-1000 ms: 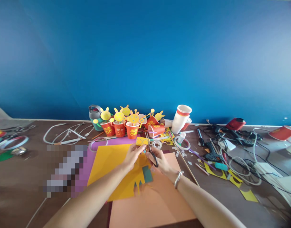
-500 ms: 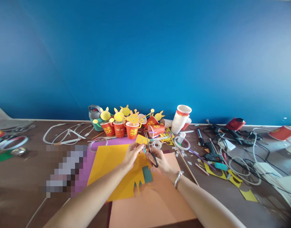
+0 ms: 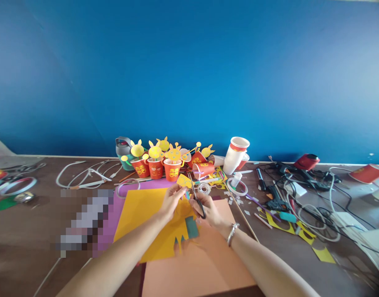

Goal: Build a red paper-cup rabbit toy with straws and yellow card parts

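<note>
A small piece of yellow paper with round outlines on it is pinched in my left hand. My right hand grips a pair of scissors with dark handles, fingers closed round the loops. The blades point up and away, just right of the paper; whether they touch it I cannot tell. Under both hands lie a large yellow sheet with a jagged cut edge, a peach sheet and a bit of green paper.
Red paper cups with yellow paper figures stand at the back. A tall stack of white cups is right of them. A glue gun, cables and yellow scraps lie at right. White cable coils at left.
The yellow paper has tilted slightly and dipped a little in my left hand. My right hand and the scissors have barely moved.
</note>
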The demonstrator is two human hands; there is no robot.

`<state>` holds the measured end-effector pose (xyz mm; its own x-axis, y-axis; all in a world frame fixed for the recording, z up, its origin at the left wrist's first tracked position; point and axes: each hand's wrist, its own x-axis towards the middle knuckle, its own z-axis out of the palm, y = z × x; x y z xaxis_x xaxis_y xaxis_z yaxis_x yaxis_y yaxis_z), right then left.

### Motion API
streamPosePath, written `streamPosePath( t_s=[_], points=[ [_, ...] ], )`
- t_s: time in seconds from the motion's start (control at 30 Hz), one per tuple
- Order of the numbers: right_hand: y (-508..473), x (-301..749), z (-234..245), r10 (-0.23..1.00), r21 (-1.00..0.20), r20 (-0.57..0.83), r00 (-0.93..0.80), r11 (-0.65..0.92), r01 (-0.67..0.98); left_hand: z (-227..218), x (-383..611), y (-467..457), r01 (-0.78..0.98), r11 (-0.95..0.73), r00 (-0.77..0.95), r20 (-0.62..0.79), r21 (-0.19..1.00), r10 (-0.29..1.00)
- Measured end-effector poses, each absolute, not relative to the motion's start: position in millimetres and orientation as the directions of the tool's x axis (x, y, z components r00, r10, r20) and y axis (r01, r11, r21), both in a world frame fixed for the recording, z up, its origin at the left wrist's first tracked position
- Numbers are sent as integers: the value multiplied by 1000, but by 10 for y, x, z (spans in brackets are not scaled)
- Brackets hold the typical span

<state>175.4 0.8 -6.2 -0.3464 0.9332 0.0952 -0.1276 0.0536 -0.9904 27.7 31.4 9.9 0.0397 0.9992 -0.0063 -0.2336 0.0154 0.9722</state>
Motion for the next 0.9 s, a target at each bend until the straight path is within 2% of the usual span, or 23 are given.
streamPosePath(
  t_s=[0.67, 0.9],
  points=[
    [-57, 1698, 69, 941, -993, 24, -337, -18, -120, 216, 325, 230, -241, -18, 76, 38, 970, 996],
    [-27, 1718, 12, 948, -995, 37, -316, 5, -101, 295, 345, 214, -245, -37, 89, 61, 969, 994]
  ],
)
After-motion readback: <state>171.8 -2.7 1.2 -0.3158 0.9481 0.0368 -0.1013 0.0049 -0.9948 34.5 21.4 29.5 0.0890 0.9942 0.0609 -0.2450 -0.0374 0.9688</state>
